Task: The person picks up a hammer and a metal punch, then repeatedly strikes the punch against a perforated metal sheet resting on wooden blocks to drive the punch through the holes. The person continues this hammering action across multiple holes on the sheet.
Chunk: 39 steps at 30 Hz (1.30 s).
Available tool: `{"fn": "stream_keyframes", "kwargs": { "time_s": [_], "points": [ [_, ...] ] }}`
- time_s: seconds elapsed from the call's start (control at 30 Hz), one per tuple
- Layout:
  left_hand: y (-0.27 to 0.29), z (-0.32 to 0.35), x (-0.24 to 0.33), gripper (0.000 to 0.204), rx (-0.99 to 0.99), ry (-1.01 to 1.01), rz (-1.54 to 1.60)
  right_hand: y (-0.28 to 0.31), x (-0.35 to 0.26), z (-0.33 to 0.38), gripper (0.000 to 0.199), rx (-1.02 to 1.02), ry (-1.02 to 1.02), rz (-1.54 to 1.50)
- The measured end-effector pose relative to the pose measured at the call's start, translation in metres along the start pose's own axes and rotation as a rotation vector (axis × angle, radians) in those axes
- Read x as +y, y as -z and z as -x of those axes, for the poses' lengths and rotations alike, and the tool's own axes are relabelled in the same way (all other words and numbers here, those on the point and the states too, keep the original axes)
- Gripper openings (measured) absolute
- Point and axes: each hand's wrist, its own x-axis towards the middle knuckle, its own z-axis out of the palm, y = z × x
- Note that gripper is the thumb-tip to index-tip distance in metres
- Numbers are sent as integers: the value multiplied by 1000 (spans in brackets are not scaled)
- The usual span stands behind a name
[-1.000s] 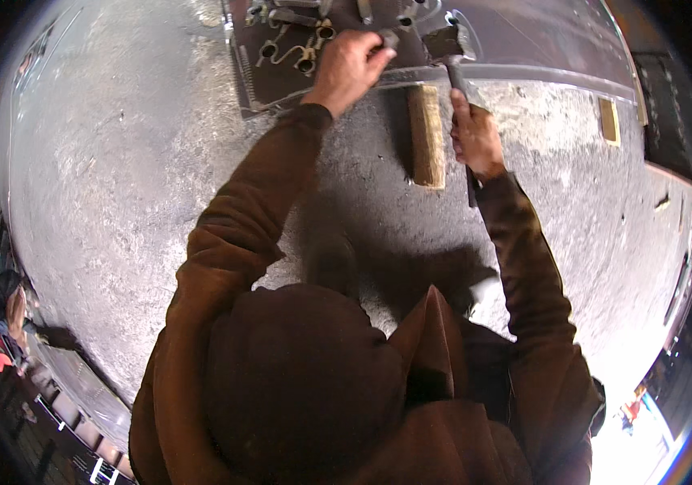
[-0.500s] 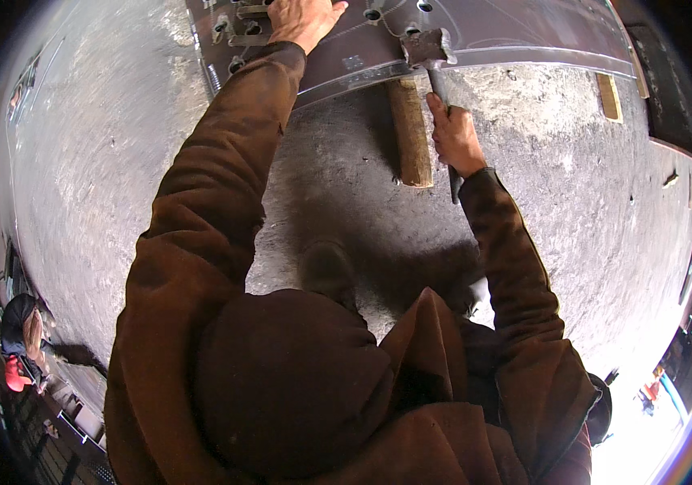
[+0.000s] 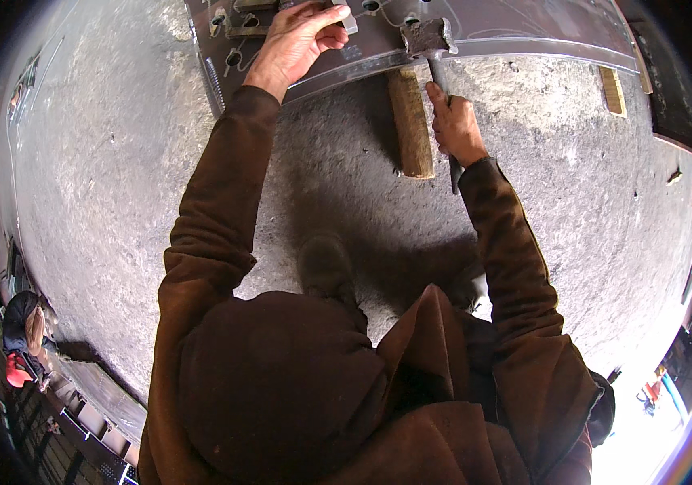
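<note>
Two bare hands work at a dark metal plate (image 3: 507, 24): brownish, flat face, round holes, pale curved lines, shiny ledge along near edge. L hand (image 3: 297, 47): fingers narrow, pinching a sm. metal block (image 3: 347, 21), grey, flat-sided, square-edged, over the plate; contact w/ plate unclear. R hand (image 3: 456, 129): fingers wrapped round a hammer (image 3: 438, 74), long dark handle, chunky squarish head w/ rough, flared edges, at plate's near edge; can't tell if it touches.

Also about: flat metal pcs (image 3: 247, 31) on plate, just L of L hand; ridged strip (image 3: 215, 83) near plate's L edge; rough-grained timber (image 3: 410, 129) btwn the arms, upper end at plate's edge; 2nd wood pc. (image 3: 612, 91) far R; gritty grey concrete floor (image 3: 111, 170). L hand blocks view of some of the plate. Co-worker (image 3: 24, 331) well off, far L.
</note>
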Motion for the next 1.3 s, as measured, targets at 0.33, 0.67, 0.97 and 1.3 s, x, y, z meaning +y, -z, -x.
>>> {"fn": "stream_keyframes", "kwargs": {
  "time_s": [0.33, 0.67, 0.97, 1.3],
  "points": [
    [-47, 14, 12, 14, 51, 36, -547, -1, 7, -1, 63, 6, -25, -44],
    [-42, 11, -12, 24, 52, -329, -1092, 3, 4, -3, 75, -13, -21, -6],
    [-42, 14, -12, 23, 30, -312, -1073, 1, 6, -3, 64, 0, -40, -4],
    [-44, 21, -16, 21, 43, -432, -1096, -4, -6, 25, 60, 17, 40, -48]
  ]
}}
